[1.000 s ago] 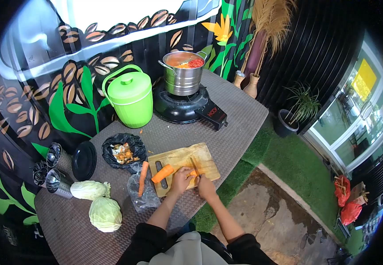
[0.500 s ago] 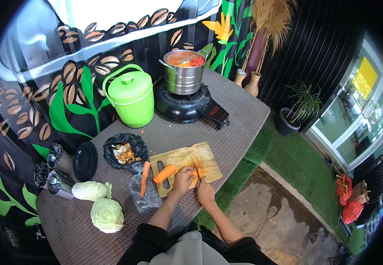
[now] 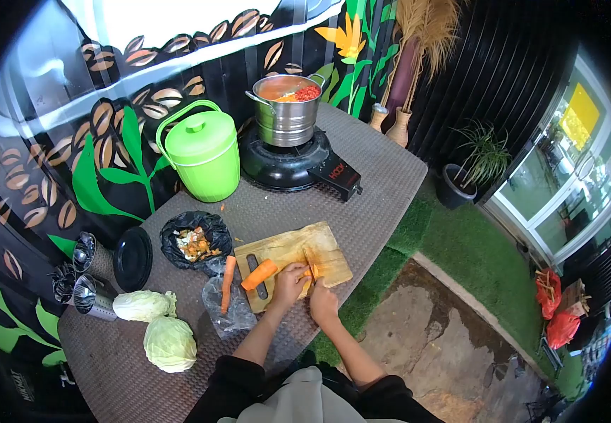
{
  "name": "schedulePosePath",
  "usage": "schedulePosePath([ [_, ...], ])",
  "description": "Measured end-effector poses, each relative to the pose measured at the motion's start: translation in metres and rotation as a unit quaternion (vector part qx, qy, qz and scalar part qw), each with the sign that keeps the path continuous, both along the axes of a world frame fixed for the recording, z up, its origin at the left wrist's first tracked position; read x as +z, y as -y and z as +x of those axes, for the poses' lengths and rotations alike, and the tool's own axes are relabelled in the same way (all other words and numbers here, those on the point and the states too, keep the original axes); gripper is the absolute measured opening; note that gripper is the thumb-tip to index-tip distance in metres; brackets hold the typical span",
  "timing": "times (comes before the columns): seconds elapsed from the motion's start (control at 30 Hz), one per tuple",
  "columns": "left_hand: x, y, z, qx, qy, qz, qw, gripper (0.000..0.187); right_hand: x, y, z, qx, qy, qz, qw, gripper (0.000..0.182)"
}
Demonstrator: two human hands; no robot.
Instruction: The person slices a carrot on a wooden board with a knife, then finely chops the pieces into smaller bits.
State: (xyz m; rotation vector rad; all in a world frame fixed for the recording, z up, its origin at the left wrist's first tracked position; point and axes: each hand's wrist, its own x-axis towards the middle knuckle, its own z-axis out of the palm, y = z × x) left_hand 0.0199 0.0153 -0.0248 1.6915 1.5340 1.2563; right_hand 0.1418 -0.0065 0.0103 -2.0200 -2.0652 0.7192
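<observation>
On a wooden cutting board [image 3: 288,245], my left hand [image 3: 290,284] presses its fingers down on a piece of carrot [image 3: 310,272], partly hidden by the fingers. My right hand [image 3: 324,303] is closed around the handle of a knife [image 3: 309,256]; its blade points away from me, beside the left fingertips and against the carrot. A thick peeled carrot length [image 3: 259,275] lies across the board's handle slot, left of my left hand. Another, longer carrot [image 3: 228,282] rests on a clear plastic bag [image 3: 233,319] just off the board.
A black bag of peelings [image 3: 194,243], a cabbage [image 3: 170,344] and a longer napa cabbage [image 3: 143,305] sit to the left, near metal utensil holders [image 3: 94,296] and black plates [image 3: 133,258]. Behind stand a green lidded bucket [image 3: 206,158] and a steel pot [image 3: 285,121] on a stove [image 3: 277,166].
The view has shifted slightly. My right hand and the knife have moved a little at the carrot; my left hand keeps its place on it.
</observation>
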Motion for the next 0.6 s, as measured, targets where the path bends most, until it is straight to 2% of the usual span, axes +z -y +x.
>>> schedulePosePath([
  [0.13,0.01,0.004,0.001,0.007,-0.003,-0.005,1.0,0.029,0.001,-0.023,0.013,0.023,-0.015,0.035,0.999,0.029],
  [0.2,0.007,0.003,0.001,0.01,0.005,-0.016,1.0,0.029,0.012,-0.032,0.024,0.076,-0.032,-0.008,0.997,0.031],
  [0.3,0.003,0.001,0.002,0.016,0.018,-0.022,0.999,0.031,0.02,-0.021,0.022,0.052,-0.019,-0.028,0.998,0.034],
  [0.33,-0.002,-0.001,0.002,0.017,0.019,-0.021,0.999,0.031,0.003,-0.013,0.019,0.058,-0.035,0.049,0.996,0.035],
  [0.37,-0.007,-0.002,0.001,0.015,0.029,-0.014,0.999,0.032,-0.013,-0.01,0.017,0.06,-0.034,0.051,0.996,0.035],
  [0.43,-0.009,-0.003,-0.001,0.018,0.039,-0.008,0.999,0.034,-0.002,0.004,0.004,-0.025,-0.025,0.007,0.999,0.034],
  [0.6,-0.009,-0.004,-0.001,0.013,0.035,0.01,0.999,0.033,0.001,-0.02,0.01,0.021,-0.026,0.022,0.999,0.033],
])
